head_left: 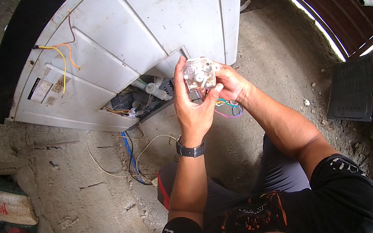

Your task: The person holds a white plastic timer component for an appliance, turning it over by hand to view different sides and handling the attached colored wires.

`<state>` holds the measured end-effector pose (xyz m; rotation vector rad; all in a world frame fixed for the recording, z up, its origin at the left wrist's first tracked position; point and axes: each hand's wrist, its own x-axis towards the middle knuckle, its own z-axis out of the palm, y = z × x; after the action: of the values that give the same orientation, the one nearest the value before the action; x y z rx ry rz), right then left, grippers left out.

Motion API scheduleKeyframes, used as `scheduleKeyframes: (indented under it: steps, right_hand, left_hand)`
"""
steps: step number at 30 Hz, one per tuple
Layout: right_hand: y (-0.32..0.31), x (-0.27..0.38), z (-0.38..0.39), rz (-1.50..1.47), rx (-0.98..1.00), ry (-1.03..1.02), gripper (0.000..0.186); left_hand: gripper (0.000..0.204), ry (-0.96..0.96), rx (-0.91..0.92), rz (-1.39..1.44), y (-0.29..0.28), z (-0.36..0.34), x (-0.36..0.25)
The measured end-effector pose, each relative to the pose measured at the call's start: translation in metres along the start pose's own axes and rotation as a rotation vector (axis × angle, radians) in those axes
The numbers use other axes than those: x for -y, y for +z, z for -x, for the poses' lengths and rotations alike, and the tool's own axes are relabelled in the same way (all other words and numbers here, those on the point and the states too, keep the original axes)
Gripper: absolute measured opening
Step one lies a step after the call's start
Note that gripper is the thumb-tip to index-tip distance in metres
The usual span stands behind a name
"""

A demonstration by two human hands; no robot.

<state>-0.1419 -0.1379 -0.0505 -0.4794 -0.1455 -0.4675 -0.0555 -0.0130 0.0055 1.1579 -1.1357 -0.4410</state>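
Observation:
Both hands hold a small clear plastic switch or timer module point(198, 69) in front of me, with coloured wires point(225, 109) hanging below it. My left hand point(192, 114) grips its left side, index finger up along the edge and thumb at its lower right corner. My right hand point(233, 83) is closed on its right side, fingers partly hidden. Just beyond stands a white metal appliance panel point(123, 38) with a low opening showing a white pipe fitting point(156, 90) and wiring. Loose yellow and orange wires point(61, 63) hang from the panel’s left part.
Cables and a blue hose point(128, 146) lie on the rough concrete floor point(67, 187) below the appliance. A dark plastic panel point(346, 90) rests at the right, near a corrugated metal gate point(331, 1) and a short pipe point(371, 1). A printed sack point(11, 212) is at the far left.

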Motion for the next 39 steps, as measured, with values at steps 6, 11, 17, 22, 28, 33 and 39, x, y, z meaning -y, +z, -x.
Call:
scheduleKeyframes:
  steps: [6,11,17,22,28,33,39]
  right_hand:
    - [0.0003,0.0023,0.0015,0.021,-0.010,0.014,0.028]
    - [-0.0024,0.0027,0.0001,0.042,0.005,0.016,0.028]
    - [-0.0004,0.0032,0.0004,0.046,-0.039,0.022,0.028]
    - [-0.0006,0.0034,0.0003,0.038,-0.039,0.019,0.028]
    - [-0.0021,0.0038,-0.0003,0.065,-0.058,0.013,0.026]
    - [-0.0025,0.0042,-0.0011,0.069,-0.061,0.013,0.024]
    - [-0.0025,0.0049,-0.0013,0.074,-0.056,0.004,0.025]
  left_hand:
    - [0.090,0.003,0.003,-0.010,-0.0006,-0.0003,0.0010]
    - [0.091,0.000,0.003,-0.009,0.0000,-0.0009,-0.0003]
    - [0.090,0.061,-0.035,-0.076,-0.0010,-0.0014,0.0016]
    - [0.090,0.072,-0.035,-0.062,-0.0004,-0.0018,0.0030]
    - [0.089,0.040,-0.028,-0.009,0.0017,-0.0018,-0.0018]
    - [0.090,0.039,-0.036,-0.018,0.0021,-0.0016,0.0010]
    - [0.091,0.049,-0.038,-0.037,0.0016,-0.0020,0.0044]
